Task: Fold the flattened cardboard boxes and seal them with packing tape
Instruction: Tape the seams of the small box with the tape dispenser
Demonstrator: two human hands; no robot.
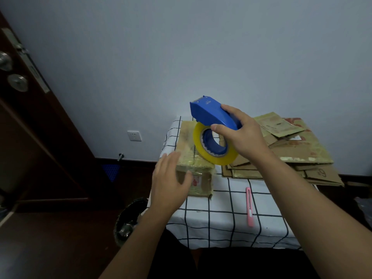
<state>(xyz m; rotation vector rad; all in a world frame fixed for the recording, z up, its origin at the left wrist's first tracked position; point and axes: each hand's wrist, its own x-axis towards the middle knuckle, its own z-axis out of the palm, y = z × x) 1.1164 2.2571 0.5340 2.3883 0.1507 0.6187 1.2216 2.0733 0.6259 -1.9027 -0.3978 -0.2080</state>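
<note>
A folded cardboard box [198,172], wrapped in yellowish tape, stands on the left part of the table. My left hand [171,181] lies flat against its near left side with straight fingers. My right hand [244,131] grips a blue tape dispenser [211,113] holding a roll of yellow packing tape [213,150], lifted in the air just above and right of the box. A stack of flattened cardboard boxes [298,152] lies at the table's back right.
The table wears a white cloth with a black grid [221,222]. A pink utility knife [249,206] lies on it near the middle. A dark waste bin [128,220] stands on the floor to the left. A brown door [30,127] is at far left.
</note>
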